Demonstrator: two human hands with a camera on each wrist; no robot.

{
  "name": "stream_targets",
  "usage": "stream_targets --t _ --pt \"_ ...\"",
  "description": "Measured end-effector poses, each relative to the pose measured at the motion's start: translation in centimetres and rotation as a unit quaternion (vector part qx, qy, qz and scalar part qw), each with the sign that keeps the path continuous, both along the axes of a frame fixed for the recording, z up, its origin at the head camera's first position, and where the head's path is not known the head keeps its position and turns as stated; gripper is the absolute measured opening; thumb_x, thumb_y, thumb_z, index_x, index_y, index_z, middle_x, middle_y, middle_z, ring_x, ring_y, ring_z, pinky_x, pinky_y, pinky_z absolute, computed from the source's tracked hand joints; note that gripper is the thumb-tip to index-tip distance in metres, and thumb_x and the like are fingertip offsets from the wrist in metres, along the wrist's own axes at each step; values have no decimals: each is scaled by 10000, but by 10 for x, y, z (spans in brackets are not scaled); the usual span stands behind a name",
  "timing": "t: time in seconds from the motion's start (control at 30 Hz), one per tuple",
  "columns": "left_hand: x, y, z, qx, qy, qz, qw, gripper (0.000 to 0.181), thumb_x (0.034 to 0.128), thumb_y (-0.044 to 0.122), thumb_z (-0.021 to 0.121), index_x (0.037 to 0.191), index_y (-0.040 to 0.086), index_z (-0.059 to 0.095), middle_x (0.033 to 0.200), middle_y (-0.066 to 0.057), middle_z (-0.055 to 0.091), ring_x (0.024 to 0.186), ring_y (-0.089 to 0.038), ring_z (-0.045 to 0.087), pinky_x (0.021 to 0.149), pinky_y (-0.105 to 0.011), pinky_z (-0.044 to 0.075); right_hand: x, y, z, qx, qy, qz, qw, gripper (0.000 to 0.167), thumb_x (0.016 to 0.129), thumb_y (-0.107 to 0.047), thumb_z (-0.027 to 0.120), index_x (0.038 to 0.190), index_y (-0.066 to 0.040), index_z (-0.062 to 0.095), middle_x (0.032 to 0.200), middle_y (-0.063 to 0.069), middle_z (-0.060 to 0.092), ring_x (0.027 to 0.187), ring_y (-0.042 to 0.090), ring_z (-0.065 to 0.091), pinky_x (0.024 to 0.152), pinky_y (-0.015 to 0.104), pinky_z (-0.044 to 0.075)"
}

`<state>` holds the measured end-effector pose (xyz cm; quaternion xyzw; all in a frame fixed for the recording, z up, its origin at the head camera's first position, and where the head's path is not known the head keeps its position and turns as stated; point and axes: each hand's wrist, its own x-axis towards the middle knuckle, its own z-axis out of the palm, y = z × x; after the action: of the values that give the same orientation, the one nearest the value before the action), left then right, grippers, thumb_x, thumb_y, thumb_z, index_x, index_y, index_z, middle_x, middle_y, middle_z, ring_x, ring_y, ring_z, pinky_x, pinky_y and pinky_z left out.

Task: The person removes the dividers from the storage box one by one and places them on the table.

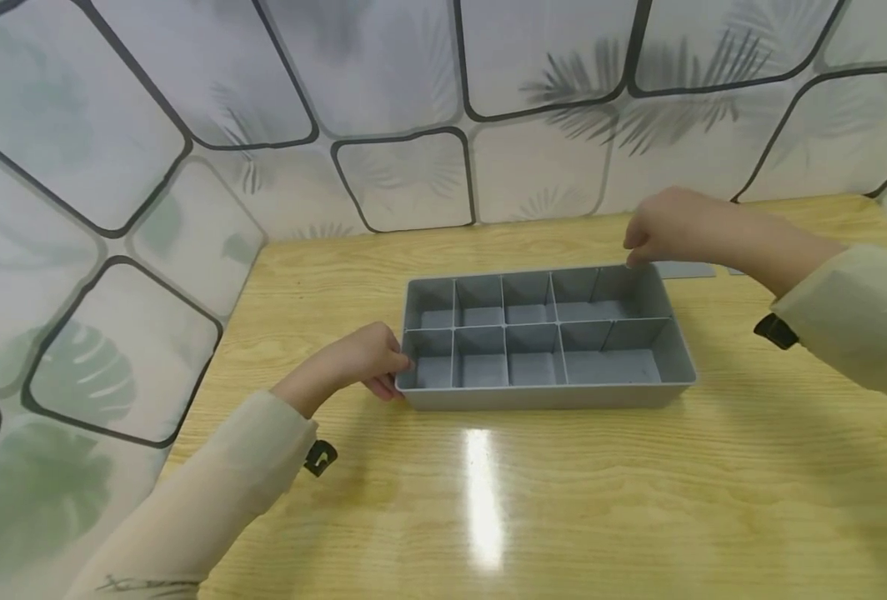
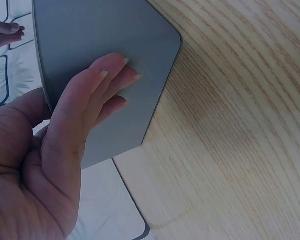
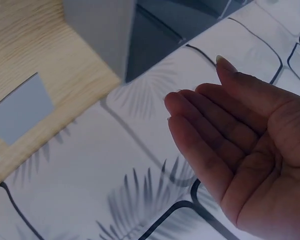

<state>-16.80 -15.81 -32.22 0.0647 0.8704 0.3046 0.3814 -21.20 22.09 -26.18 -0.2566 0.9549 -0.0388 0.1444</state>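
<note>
A grey organizer box [image 1: 548, 398] with two rows of compartments sits on the wooden table, and no items show inside them. My left hand [image 1: 364, 358] grips its left end wall, thumb over the rim and fingers flat along the outside. The left wrist view shows that left hand [image 2: 65, 125] against the smooth grey end wall [image 2: 120, 35]. Near the back right corner is my right hand [image 1: 672, 227]. In the right wrist view the right hand [image 3: 240, 145] has loosely bent fingers, holds nothing and appears apart from the box [image 3: 100, 35].
A flat grey piece [image 1: 685, 270] lies on the table [image 1: 563, 500] behind the box's right end. Part of a second flat piece [image 1: 734, 271] shows beside it, partly hidden by the right arm. A patterned wall [image 1: 406, 183] borders the table at the back and left.
</note>
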Motion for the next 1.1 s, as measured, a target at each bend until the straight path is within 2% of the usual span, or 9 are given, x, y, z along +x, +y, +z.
stream_targets --t 0.1,0.3,0.43,0.53,0.63,0.8,0.93,1.0,1.1 --pt "0 1 0 0 -20 -8 10000 238 925 61 531 853 -122 665 731 -182 703 588 -187 682 583 -302 596 0 -10 1 -38 34 140 9999 339 820 -143 702 568 -133 475 564 -67 352 542 99 304 508 250 281" --pt "1 1 -1 25 -13 28 10000 252 924 63 528 853 -138 664 720 -178 703 572 -172 676 578 -297 595 -2 -28 1 70 -12 489 9988 276 814 -115 693 601 -119 518 587 -55 426 557 106 361 518 270 344" --pt "1 1 0 44 -9 22 10000 255 922 64 530 855 -144 662 717 -180 702 609 -223 694 578 -299 595 -2 -37 -1 115 -25 1012 9948 40 819 -84 684 787 -59 684 759 36 656 686 199 601 620 357 513" --pt "1 1 0 64 -1 12 10000 256 921 63 528 854 -146 661 712 -179 701 626 -241 699 576 -299 595 -2 -42 -1 161 49 1478 9889 150 812 -72 699 959 -57 723 968 94 709 891 287 662 767 437 553" --pt "1 1 0 58 16 7 10000 259 921 63 527 851 -147 662 709 -178 701 604 -221 693 574 -297 595 0 -47 -1 187 66 1625 9865 172 790 -47 709 959 -74 723 984 79 707 914 284 658 782 440 552" --pt "0 2 0 43 6 20 10000 254 923 62 526 861 -143 663 720 -184 702 600 -207 690 576 -300 595 2 -55 -1 106 -79 1895 9818 183 782 17 680 948 -49 720 956 78 706 883 257 663 775 419 558" --pt "0 2 -2 42 -30 64 10000 247 921 64 532 868 -136 665 727 -187 703 608 -212 692 578 -302 596 2 -60 -6 -67 8 2568 9664 161 781 54 665 881 -55 729 872 53 712 797 211 671 698 354 568" --pt "0 1 -2 54 -30 58 10000 246 922 66 533 866 -134 666 727 -186 703 608 -212 693 578 -303 596 3 -63 -9 -172 -38 2762 9609 171 775 87 634 793 -63 713 763 12 682 686 142 626 625 297 541" --pt "-1 0 -2 53 -14 54 10000 251 923 71 533 862 -131 670 725 -182 704 607 -210 693 579 -303 596 3 -68 -14 -235 -97 3031 9526 230 743 138 603 766 -68 704 677 -20 634 605 65 538 567 246 499"
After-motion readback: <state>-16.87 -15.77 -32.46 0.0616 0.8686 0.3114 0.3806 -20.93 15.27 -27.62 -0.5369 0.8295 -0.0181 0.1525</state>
